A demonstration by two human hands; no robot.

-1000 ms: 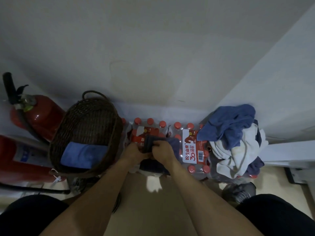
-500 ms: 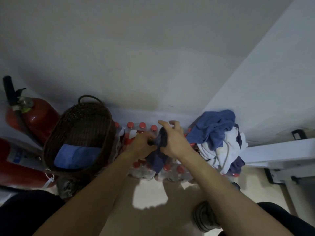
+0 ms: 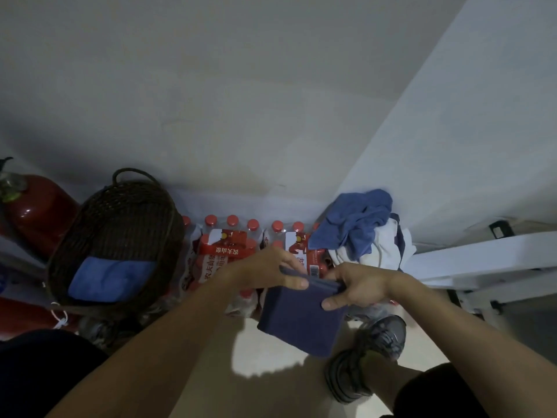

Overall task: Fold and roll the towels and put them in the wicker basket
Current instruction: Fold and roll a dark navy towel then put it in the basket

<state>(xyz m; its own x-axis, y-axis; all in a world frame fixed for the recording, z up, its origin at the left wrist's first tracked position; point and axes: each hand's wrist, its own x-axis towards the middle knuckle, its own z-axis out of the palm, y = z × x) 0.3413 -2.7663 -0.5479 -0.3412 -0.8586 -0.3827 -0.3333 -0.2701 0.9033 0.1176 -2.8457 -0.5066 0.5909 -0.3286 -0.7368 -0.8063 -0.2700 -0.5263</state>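
While a navy towel (image 3: 301, 318) was pinched by its top edge in both hands, it hung folded in the air above the floor.

A second before, it had been bunched on the bottle packs (image 3: 229, 254); it had since been lifted and drawn into a flat panel, left hand (image 3: 268, 268) and right hand (image 3: 358, 286) each gripping a corner. Rolling seemed next. One blue towel (image 3: 108, 279) already lay in the basket (image 3: 90, 224); a pile (image 3: 361, 227) waited right.

The person's forearms are bare; dark shorts (image 3: 437, 393) cover the thighs, a grey laced sneaker (image 3: 366, 354) one foot.
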